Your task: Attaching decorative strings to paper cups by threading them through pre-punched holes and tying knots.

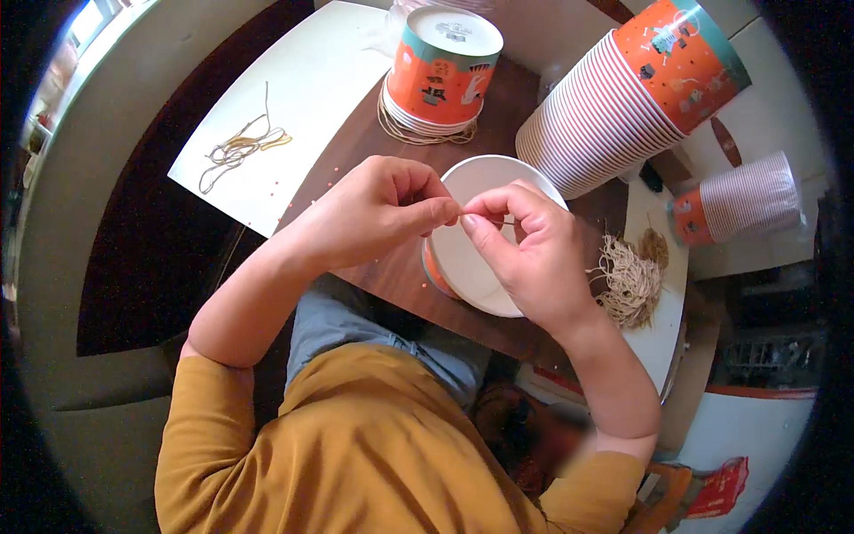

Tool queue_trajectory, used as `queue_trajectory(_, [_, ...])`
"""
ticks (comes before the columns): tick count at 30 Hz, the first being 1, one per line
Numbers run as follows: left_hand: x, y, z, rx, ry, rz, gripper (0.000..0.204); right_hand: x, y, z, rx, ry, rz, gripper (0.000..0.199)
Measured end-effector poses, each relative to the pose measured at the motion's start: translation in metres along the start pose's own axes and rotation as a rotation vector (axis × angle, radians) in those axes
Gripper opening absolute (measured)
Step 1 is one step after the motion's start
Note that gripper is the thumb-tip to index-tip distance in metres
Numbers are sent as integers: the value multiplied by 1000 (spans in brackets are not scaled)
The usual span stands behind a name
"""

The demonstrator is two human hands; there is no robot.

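A: How does the grip stand?

B: Closed on both sides: the left hand [391, 209] and the right hand [541, 249] each have thumb and forefinger together, clamped on a thin tan string [507, 222], the two pinches almost touching.

A: Where is that string?

B: Above an open round paper tub [480, 280], white inside and orange outside, standing at the near edge of the brown wood-grain counter [396, 271]. The fingers hide most of the string, so I cannot tell its full run.

A: What's over to the left?

B: A loose bundle of tan and yellowish cord [240, 147] lies on the counter's white left part. By the far edge stands a short upturned stack of orange-and-teal paper tubs [442, 80], tan cord looped around its base.

A: And the right?

B: A taller nested stack of matching tubs [614, 98] is toward the far right corner. A tangled hank of cream strings [630, 278] lies by the right edge, near the right wrist.
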State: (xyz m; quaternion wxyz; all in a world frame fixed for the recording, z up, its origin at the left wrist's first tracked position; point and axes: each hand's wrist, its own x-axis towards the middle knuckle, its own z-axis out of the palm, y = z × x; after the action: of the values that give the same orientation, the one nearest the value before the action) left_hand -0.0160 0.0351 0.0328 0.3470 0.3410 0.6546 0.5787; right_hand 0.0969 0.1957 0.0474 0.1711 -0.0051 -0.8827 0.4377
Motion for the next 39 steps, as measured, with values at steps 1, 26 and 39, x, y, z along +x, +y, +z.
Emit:
queue_trajectory(1, [-1,2,0,2,-8,-18,20,-1,4,2,27,8,-14,5])
queue_trajectory(26, [-3,-17,-2,688,289,590,13,15,20,6,411,-228,485,13])
queue_trajectory(39, [12,-39,-10,617,223,354,15,22,46,21,266,-124,485,14])
